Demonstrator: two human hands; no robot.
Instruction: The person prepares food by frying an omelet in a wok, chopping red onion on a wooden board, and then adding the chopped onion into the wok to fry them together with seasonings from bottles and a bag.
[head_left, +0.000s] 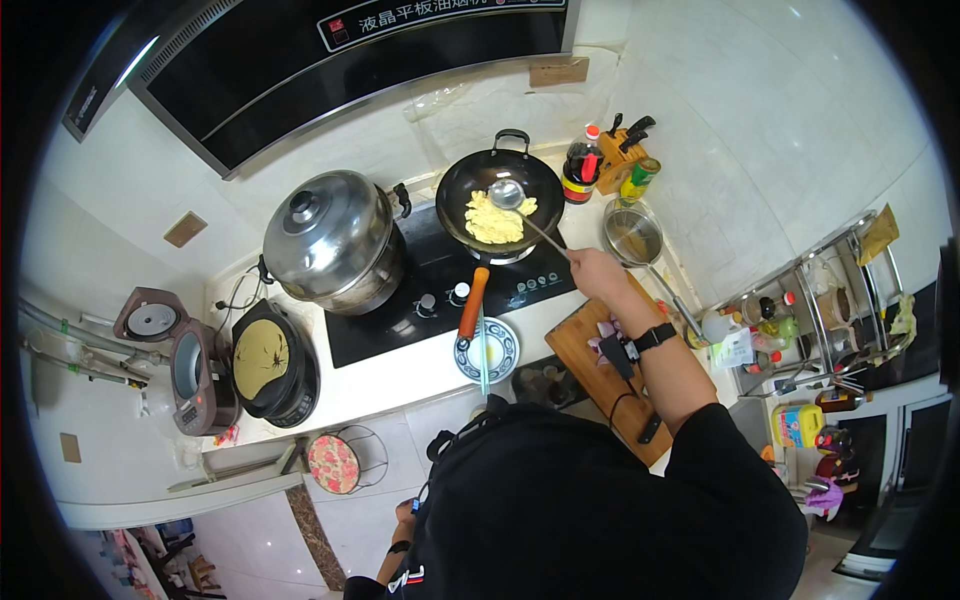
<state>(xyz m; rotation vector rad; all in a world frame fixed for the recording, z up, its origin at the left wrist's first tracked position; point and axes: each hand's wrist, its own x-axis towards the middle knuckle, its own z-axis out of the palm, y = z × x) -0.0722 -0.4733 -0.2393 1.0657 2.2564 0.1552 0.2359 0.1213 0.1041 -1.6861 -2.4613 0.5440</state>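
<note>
My right hand (598, 274) grips the handle of a metal ladle (507, 194). The ladle's bowl rests over scrambled egg (493, 219) in a black wok (454, 180). The wok sits on the right burner of a black glass hob (367, 337), its orange handle (472, 304) pointing toward me. Down at my side is my left hand (405, 512), beside a small device with a blue face; its fingers are too small to make out. A blue-patterned bowl (512, 352), with pale chopsticks (484, 360) across it, stands by the wok handle.
Left of the wok stands a large lidded steel pot (319, 217). A pancake pan (261, 360) and an open rice cooker (196, 375) are farther left. On the right are a cutting board (577, 337) with chopped onion, a strainer (634, 232), a sauce bottle (581, 169) and a knife block (619, 154).
</note>
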